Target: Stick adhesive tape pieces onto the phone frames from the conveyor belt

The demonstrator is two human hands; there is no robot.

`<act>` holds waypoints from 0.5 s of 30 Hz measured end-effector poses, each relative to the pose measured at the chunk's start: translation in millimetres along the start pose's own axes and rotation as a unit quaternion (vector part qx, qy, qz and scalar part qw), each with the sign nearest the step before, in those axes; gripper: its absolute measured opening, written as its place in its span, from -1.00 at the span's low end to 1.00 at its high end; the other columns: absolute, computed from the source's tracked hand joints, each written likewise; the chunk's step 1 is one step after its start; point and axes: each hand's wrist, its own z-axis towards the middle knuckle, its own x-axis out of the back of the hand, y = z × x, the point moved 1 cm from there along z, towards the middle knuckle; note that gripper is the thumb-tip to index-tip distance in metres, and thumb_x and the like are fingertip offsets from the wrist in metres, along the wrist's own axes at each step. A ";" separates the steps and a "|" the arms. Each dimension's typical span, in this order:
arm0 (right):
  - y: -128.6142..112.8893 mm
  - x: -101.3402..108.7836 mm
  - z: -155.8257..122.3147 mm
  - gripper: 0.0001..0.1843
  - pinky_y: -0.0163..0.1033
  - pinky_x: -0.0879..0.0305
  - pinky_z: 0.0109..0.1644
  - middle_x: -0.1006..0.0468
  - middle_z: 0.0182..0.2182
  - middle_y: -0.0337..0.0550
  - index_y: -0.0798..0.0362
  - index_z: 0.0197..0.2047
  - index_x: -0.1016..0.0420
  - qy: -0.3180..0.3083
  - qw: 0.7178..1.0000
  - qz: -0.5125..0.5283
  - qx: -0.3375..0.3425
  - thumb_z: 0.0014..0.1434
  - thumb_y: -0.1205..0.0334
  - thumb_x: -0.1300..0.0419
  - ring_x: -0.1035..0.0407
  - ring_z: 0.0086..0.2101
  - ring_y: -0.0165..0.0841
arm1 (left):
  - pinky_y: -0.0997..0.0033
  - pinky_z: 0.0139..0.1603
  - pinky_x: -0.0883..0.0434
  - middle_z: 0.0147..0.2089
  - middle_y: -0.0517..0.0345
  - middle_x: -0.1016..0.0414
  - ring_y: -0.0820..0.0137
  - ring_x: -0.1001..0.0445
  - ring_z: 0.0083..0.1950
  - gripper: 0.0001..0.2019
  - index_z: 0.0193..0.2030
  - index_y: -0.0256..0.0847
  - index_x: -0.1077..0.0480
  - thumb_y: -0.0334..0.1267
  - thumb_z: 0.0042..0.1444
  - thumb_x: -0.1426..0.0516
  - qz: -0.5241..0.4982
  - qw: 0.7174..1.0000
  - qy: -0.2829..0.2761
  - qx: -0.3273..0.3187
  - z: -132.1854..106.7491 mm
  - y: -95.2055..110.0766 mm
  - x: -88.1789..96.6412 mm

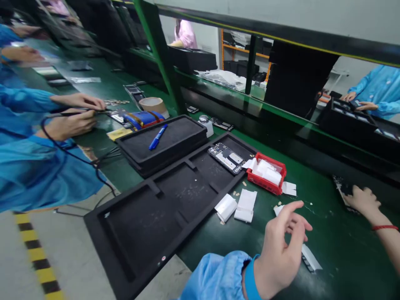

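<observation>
My left hand [281, 250], in a blue sleeve with a blue wristband, hovers over the green bench with fingers loosely bent and apart. Nothing shows between them. Beneath its fingers lies a strip of white backing paper [310, 259]. At the right, my right hand [364, 202], with a red string on the wrist, has its fingers curled at the edge of an opened phone [341, 189], which it partly covers. Another opened phone [227, 157], its board showing, rests at the far end of the long black foam tray [168, 183].
A red bin [265, 183] holds white paper pieces; folded white liners [246, 205] lie before it. Stacked black trays [162, 141] carry a blue marker [158, 136]. A co-worker's hands [75, 114] work at the left, near cables. Another person [375, 93] is across the bench.
</observation>
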 end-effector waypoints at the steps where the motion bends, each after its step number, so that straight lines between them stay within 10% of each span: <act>1: -21.6 -11.8 6.2 -0.77 -0.08 -0.50 0.07 -0.54 0.08 -0.04 -0.05 0.05 -0.52 -0.019 1.000 -0.013 0.020 0.38 0.10 -0.22 -0.49 0.00 -0.26 | 0.32 -0.23 -0.47 -0.19 -0.02 -0.62 0.35 -0.52 -0.32 -0.62 0.20 -0.17 -0.46 -0.06 0.41 -0.02 -0.008 1.000 0.008 -0.007 -1.5 -0.2 0.1; 3: -78.4 -45.7 16.7 -0.63 0.15 -0.43 0.18 -0.55 0.07 0.08 0.14 0.12 -0.48 -0.065 0.995 -0.016 0.072 0.33 0.12 -0.26 -0.48 0.06 -0.11 | 0.32 -0.25 -0.48 -0.26 -0.01 -0.63 0.36 -0.51 -0.37 -0.61 0.13 -0.19 -0.50 -0.01 0.41 -0.02 -0.027 0.998 0.043 -0.036 -4.3 -3.0 1.0; 9: -262.7 -163.0 10.1 -0.48 0.03 -0.43 0.19 -0.58 0.06 0.13 0.14 0.10 -0.52 -0.256 0.933 0.001 0.253 0.25 -0.07 -0.32 -0.48 0.07 -0.08 | 0.44 -0.40 -0.46 -0.47 0.11 -0.58 0.42 -0.47 -0.48 -0.68 -0.03 -0.16 -0.57 -0.03 0.40 -0.07 -0.078 0.973 0.158 -0.150 -3.6 -13.8 2.0; 15: -313.7 -209.3 20.9 -0.56 0.10 -0.46 0.15 -0.48 0.16 0.01 0.07 0.22 -0.41 -0.293 0.920 -0.038 0.259 0.37 0.04 -0.22 -0.46 0.08 -0.15 | 0.39 -0.55 -0.36 -0.59 0.12 -0.51 0.43 -0.38 -0.64 -0.65 -0.24 -0.13 -0.63 0.09 0.26 -0.18 -0.158 0.973 0.162 -0.036 -25.5 3.3 16.7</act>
